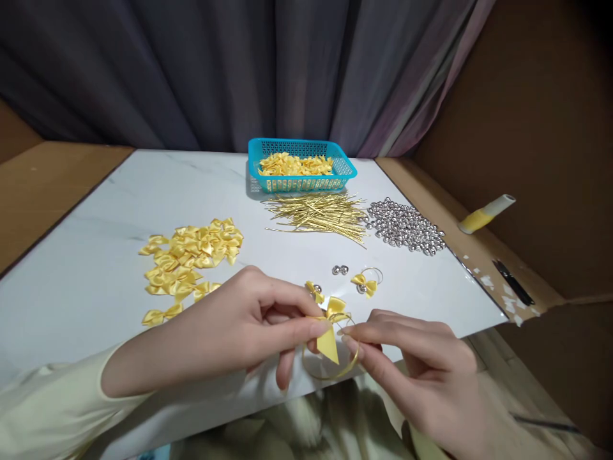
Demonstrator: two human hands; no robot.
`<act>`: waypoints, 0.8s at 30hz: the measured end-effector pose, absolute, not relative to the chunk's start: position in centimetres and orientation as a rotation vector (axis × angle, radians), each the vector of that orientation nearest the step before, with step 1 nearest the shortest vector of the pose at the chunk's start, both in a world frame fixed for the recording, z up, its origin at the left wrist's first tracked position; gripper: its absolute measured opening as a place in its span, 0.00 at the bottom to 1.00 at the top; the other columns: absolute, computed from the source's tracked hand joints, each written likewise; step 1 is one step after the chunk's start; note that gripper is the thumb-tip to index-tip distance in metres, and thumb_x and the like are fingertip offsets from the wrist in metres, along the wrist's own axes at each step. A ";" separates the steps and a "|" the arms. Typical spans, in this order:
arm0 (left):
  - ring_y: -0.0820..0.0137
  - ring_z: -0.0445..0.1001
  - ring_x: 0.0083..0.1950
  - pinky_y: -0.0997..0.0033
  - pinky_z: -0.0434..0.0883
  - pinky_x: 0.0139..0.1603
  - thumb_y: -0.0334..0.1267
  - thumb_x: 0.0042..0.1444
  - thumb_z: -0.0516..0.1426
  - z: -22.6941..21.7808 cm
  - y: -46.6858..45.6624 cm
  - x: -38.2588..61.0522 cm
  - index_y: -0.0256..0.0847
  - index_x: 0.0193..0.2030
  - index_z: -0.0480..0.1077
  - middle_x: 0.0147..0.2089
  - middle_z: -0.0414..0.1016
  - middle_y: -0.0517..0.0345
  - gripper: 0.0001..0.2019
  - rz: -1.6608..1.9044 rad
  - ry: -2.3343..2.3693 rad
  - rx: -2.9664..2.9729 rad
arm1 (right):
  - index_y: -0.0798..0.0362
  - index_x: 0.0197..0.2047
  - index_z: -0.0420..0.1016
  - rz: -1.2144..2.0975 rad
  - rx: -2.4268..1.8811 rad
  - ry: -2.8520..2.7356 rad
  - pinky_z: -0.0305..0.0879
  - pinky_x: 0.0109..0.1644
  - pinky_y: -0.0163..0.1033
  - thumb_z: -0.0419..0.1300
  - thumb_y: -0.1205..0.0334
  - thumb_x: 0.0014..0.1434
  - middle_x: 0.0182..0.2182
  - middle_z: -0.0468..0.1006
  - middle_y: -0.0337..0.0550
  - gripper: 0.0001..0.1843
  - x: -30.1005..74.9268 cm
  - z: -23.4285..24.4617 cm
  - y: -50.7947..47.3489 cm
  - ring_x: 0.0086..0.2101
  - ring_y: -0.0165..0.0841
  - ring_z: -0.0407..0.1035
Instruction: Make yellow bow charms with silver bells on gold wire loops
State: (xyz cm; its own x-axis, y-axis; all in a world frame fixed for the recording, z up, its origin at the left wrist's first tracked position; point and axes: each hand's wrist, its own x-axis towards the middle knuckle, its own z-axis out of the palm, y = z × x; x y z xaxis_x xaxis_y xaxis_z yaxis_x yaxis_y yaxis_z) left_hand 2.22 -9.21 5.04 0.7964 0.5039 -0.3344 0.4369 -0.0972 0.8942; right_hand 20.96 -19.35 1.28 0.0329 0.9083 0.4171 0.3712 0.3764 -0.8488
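Observation:
Near the table's front edge, my left hand pinches a yellow ribbon bow between thumb and fingers. A thin gold tie loops below the bow. My right hand pinches the tie at the loop's right side, its thumb and forefinger pressed together. Just beyond my hands lie a bow with a silver bell, a second bow with a bell and a gold loop, and a pair of loose silver bells. My fingers hide part of the held bow's back.
Loose yellow bows are spread at the left. A blue basket of yellow pieces stands at the back, with gold ties before it. Silver bells are heaped at the right, near a yellow-and-white tube and a black pen.

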 end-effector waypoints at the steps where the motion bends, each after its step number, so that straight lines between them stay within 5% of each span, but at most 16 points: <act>1: 0.79 0.68 0.18 0.86 0.63 0.18 0.44 0.61 0.57 5.1 -9.2 2.2 0.40 0.34 0.77 0.18 0.77 0.62 0.11 0.043 0.747 1.710 | 0.57 0.32 0.82 0.632 -1.189 -1.547 0.63 0.24 0.35 0.61 0.75 0.55 0.21 0.78 0.44 0.08 21.0 1.3 -19.3 0.21 0.30 0.68; 24: 0.72 0.76 0.20 0.85 0.65 0.16 0.48 0.60 0.57 5.5 -9.2 2.3 0.42 0.36 0.77 0.19 0.78 0.59 0.13 -0.045 0.753 1.591 | 0.58 0.29 0.81 0.759 -1.167 -1.459 0.62 0.24 0.35 0.63 0.73 0.55 0.19 0.75 0.44 0.07 21.2 1.2 -19.6 0.21 0.30 0.67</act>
State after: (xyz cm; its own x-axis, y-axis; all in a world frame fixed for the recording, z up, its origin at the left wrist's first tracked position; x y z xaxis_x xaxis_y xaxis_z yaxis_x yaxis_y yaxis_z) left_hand 2.33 -9.16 5.48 0.7816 0.4345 -0.4476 0.4849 0.0282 0.8741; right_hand 21.17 -19.63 1.20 0.0482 0.9389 0.3408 0.2599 0.3177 -0.9119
